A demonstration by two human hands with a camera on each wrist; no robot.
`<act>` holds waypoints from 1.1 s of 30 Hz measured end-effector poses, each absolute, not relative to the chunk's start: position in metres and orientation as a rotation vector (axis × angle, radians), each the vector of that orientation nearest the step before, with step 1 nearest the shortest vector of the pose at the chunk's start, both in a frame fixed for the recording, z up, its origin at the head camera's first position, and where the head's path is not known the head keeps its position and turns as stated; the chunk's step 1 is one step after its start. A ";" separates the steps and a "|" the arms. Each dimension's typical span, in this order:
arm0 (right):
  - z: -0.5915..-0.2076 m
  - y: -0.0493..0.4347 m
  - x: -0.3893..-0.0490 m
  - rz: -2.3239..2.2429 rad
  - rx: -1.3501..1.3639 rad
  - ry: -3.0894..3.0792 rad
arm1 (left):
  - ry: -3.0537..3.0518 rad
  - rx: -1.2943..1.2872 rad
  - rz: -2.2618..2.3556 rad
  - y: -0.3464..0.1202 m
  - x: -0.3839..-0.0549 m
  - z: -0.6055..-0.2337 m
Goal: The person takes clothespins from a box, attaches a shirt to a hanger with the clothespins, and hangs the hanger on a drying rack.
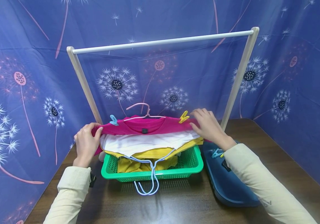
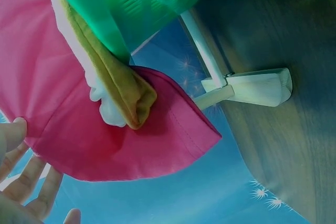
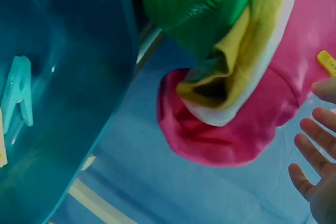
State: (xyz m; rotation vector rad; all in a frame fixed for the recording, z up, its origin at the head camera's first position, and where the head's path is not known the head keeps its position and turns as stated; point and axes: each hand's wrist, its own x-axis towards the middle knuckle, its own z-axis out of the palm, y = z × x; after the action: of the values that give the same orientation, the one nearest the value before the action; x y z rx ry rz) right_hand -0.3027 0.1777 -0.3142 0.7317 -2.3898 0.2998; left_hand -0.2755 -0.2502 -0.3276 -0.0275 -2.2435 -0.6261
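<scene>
In the head view a pink shirt (image 1: pixel 160 125) hangs on a pink hanger (image 1: pixel 148 114), a blue clothespin (image 1: pixel 113 120) at one shoulder and a yellow clothespin (image 1: pixel 184 117) at the other. My left hand (image 1: pixel 87 141) pinches the shirt's left shoulder, thumb in front and fingers behind. Fingers apart and relaxed, my right hand (image 1: pixel 208 126) is right by the other shoulder; the right wrist view shows nothing gripped. Below the pink shirt lie a white shirt (image 1: pixel 148 141) and a yellow shirt (image 1: pixel 154 153), with light blue hangers (image 1: pixel 153 174) sticking out toward me.
The clothes lie over a green basket (image 1: pixel 151 175) on the wooden table (image 1: pixel 176 205). A dark blue tray (image 1: pixel 232 189) at the right holds clothespins (image 3: pixel 19 90). Behind the basket stands a rack with a white bar (image 1: pixel 162 42) and wooden posts (image 1: pixel 239 77), backed by a patterned blue curtain (image 1: pixel 193 18).
</scene>
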 end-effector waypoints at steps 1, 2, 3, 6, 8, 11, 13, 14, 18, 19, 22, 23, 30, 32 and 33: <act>-0.316 0.178 -0.304 0.300 0.730 -2.389 | -2.244 -0.028 -0.627 -0.250 -0.276 -0.328; -0.317 0.178 -0.304 0.301 0.729 -2.386 | -2.244 -0.030 -0.628 -0.250 -0.276 -0.328; -0.318 0.178 -0.306 0.299 0.727 -2.386 | -2.243 -0.031 -0.627 -0.251 -0.277 -0.328; -0.322 0.176 -0.309 0.280 0.713 -2.390 | -2.237 -0.033 -0.624 -0.251 -0.277 -0.328; -0.325 0.175 -0.312 0.263 0.701 -2.391 | -2.233 -0.038 -0.618 -0.251 -0.277 -0.327; -0.328 0.172 -0.316 0.236 0.691 -2.367 | -2.229 -0.042 -0.608 -0.251 -0.277 -0.327; -0.330 0.171 -0.317 0.225 0.687 -2.338 | -2.229 -0.046 -0.601 -0.250 -0.277 -0.327; -0.331 0.170 -0.318 0.222 0.685 -2.321 | -2.230 -0.046 -0.599 -0.250 -0.277 -0.327; -0.332 0.170 -0.320 0.215 0.671 -2.259 | -2.236 -0.046 -0.594 -0.249 -0.277 -0.325; -0.332 0.170 -0.320 0.216 0.665 -2.248 | -2.237 -0.047 -0.595 -0.249 -0.277 -0.325; -0.332 0.171 -0.321 0.228 0.643 -2.212 | -2.240 -0.051 -0.594 -0.248 -0.279 -0.323; -0.331 0.171 -0.321 0.234 0.634 -2.199 | -2.242 -0.055 -0.595 -0.248 -0.279 -0.322; -0.320 0.174 -0.320 0.289 0.566 -2.153 | -2.251 -0.084 -0.588 -0.244 -0.283 -0.314; -0.316 0.175 -0.320 0.295 0.543 -2.159 | -2.249 -0.088 -0.584 -0.243 -0.284 -0.312; -0.314 0.176 -0.319 0.296 0.532 -2.163 | -2.247 -0.093 -0.582 -0.242 -0.285 -0.310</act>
State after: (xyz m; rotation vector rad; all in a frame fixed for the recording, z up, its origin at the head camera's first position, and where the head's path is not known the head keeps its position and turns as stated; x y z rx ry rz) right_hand -0.3195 0.1759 -0.3142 0.5316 -2.1627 0.2956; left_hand -0.2852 -0.2417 -0.3104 -0.0928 -2.2471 -0.5820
